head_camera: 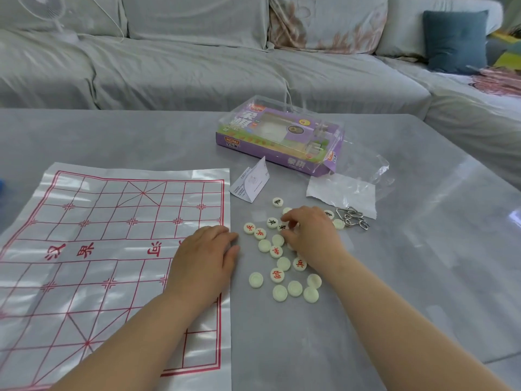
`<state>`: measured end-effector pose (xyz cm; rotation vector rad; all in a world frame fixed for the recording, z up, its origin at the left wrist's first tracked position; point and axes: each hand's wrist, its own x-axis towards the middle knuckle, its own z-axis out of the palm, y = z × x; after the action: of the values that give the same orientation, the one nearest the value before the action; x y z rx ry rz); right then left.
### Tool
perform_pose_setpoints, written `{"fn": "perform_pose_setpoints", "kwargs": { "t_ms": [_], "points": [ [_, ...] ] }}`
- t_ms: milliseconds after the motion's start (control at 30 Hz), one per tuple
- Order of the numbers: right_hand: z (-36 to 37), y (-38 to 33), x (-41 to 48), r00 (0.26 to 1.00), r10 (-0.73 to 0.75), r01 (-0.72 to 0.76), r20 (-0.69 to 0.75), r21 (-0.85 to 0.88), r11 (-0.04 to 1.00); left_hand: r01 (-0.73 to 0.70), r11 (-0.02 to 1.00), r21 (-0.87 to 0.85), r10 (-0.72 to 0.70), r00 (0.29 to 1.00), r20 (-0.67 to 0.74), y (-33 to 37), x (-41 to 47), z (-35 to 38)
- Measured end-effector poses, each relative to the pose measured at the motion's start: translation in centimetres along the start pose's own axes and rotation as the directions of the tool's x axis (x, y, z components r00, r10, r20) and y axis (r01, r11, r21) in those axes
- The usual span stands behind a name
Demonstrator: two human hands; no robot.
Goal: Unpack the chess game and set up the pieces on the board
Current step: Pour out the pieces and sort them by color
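A plastic Chinese chess board sheet [112, 249] with red lines lies flat on the left of the grey table [408, 277]. Several round cream pieces [283, 263] are scattered right of it, some face up with red or black characters, some face down. My left hand [205, 255] rests flat on the sheet's right edge, fingers straight. My right hand [310, 235] hovers over the pile, its fingertips pinching a black-marked piece [282, 227]. The opened purple game box [279, 136] lies behind the pieces.
A folded paper leaflet [251, 183] stands between box and pieces. A torn clear plastic bag [346, 190] and a metal wire puzzle [352, 217] lie to the right. A grey sofa [197, 66] with a teal cushion [454, 40] runs behind the table.
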<state>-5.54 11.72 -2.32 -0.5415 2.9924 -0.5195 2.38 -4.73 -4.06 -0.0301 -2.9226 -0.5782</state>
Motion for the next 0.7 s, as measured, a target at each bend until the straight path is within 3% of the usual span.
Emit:
{"fn": "perform_pose_setpoints", "kwargs": {
  "t_ms": [67,200,300,467,700],
  "points": [
    [0.3,-0.8,0.4,1.0,-0.029,0.03,0.009,-0.028,0.999,0.032,0.998,-0.063,-0.029,0.999,0.042,-0.2,0.1,-0.4],
    [0.6,-1.9,1.4,0.996,-0.091,0.092,0.014,-0.093,0.991,-0.058,0.998,-0.017,0.059,0.997,0.058,-0.8,-0.3,-0.3],
    [0.7,-2.4,2.4,0.996,-0.092,0.093,0.011,-0.109,0.99,-0.078,0.994,0.074,0.079,0.997,-0.01,-1.3,-0.4,0.2],
    [0.8,-2.5,3.2,0.995,-0.096,0.093,-0.017,-0.119,0.989,-0.082,0.994,0.077,0.09,0.989,-0.115,-1.6,0.2,0.6],
    [0.2,-0.2,2.5,0.996,-0.022,0.023,-0.083,0.008,1.0,-0.116,0.987,0.114,0.135,0.975,-0.177,-1.2,1.5,1.1]
  ]
}}
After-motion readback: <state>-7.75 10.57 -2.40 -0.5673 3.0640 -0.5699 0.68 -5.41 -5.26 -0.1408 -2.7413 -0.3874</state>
